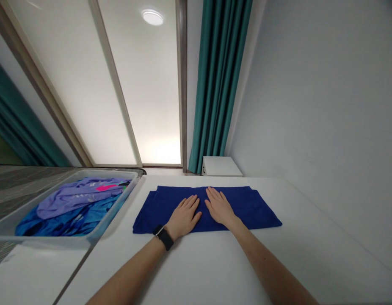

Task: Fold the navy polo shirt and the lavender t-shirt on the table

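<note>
Cloth point(249, 207), dark blue and folded, lay flat on the white tabletop point(202, 273) in the head view I watched from afar, with the left hand point(183, 217) and right hand point(220, 207) resting palm-down near its middle. I saw the fingers point(189, 203) of both hands straight and slightly apart, each thumb angled toward the other hand. To the left stood a translucent tub point(69, 241) holding purple and blue clothes point(67, 201).

No words or numbers can be read. The purple cloth point(77, 198) has pale marks, too small to read.
</note>
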Tool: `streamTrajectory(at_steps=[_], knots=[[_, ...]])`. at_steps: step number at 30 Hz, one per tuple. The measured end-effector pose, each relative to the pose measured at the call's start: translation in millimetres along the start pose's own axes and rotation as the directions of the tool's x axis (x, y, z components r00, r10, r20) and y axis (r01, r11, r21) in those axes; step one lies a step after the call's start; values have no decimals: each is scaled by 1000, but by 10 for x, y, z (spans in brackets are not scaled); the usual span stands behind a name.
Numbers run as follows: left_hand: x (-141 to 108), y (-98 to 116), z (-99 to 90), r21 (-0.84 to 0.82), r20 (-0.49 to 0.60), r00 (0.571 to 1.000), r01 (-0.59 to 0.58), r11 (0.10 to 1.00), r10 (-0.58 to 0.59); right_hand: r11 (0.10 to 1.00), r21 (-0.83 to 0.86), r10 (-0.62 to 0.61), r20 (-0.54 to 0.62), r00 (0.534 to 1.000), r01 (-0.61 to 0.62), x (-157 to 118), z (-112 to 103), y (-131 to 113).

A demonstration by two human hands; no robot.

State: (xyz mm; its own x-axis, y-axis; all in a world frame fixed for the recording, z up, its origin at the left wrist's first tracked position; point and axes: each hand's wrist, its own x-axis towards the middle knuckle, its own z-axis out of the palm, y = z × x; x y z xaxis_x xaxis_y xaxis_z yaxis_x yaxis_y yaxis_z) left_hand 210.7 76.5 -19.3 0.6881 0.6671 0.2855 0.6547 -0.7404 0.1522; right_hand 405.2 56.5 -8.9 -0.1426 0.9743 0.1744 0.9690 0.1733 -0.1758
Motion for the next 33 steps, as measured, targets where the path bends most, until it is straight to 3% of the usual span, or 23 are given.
streamTrajectory(at_steps=[6,17,27,30,33], knots=[[-20,32,27,9,-5,1000,18,1000,-18,999,-15,33,25,999,-33,-25,107,-23],[-28,93,41,43,-7,998,68,997,-68,995,-15,105,101,989,-104,-1,104,-46],[-29,61,51,-2,-13,999,53,999,-53,996,-31,86,59,995,-84,-12,148,-21],[29,-48,-83,-17,-26,997,75,997,-75,997,-24,78,67,995,-76,-16,136,-24],[141,-346,-282,13,-59,990,129,991,-128,997,-14,80,81,993,-79,-20,116,-28]])
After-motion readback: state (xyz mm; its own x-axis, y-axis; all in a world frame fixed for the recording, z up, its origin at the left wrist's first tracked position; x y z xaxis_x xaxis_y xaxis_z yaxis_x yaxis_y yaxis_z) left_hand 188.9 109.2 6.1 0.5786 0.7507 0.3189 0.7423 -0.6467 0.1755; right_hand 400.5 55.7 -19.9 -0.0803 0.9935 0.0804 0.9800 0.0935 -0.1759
